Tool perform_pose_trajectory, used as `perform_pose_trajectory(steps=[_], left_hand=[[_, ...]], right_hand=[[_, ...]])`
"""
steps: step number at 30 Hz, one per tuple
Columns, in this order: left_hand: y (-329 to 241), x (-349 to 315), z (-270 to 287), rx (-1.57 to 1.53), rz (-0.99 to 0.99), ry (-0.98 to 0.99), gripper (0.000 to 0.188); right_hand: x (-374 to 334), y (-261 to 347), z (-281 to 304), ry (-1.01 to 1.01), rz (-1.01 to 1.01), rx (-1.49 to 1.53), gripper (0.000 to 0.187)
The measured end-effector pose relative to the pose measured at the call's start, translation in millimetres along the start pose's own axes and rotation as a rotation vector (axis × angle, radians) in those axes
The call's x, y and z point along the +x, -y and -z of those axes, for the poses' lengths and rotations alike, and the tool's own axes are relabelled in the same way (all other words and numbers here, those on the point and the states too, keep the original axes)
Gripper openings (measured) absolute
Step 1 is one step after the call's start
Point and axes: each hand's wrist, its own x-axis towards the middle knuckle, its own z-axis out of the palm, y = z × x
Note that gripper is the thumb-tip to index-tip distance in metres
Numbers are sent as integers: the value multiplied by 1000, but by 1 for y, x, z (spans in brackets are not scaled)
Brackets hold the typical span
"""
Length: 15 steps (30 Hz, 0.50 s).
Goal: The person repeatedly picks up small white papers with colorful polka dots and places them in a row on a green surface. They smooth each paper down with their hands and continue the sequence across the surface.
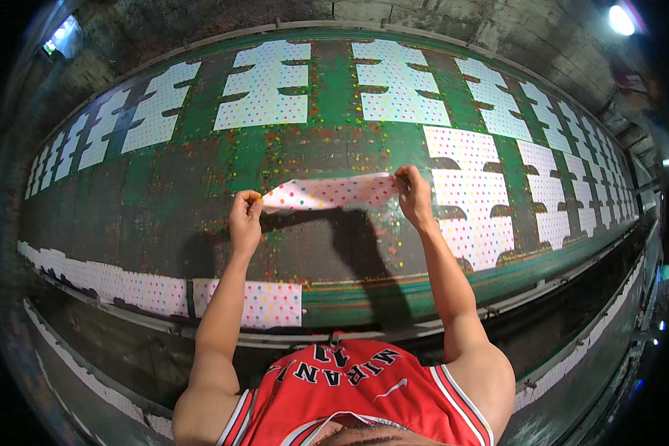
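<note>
White dotted cloth [333,192], in the head view, has one end pinched in your left grip [244,215] and the other in your right grip [416,195], stretched between them above the bench [331,154]; dotted panels [269,83] lie beyond both.

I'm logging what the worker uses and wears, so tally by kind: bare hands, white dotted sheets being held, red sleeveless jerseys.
Bare hands (left hand, right hand): 2
White sheet with multicoloured dots, held between them: 1
Red sleeveless jersey with white-and-black trim: 1
Total: 4
</note>
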Motion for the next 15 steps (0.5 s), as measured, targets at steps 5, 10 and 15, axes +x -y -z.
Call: perform_pose_trajectory(steps=[5, 10, 15], left_hand=[[-17, -31, 5, -46, -128, -65, 17], [-41, -64, 20, -122, -206, -49, 22], [-53, -80, 18, -83, -230, -66, 24]], right_hand=[[-52, 35, 28, -149, -89, 13, 21], [-89, 78, 53, -235, 79, -98, 27], [-115, 103, 71, -319, 134, -108, 32]])
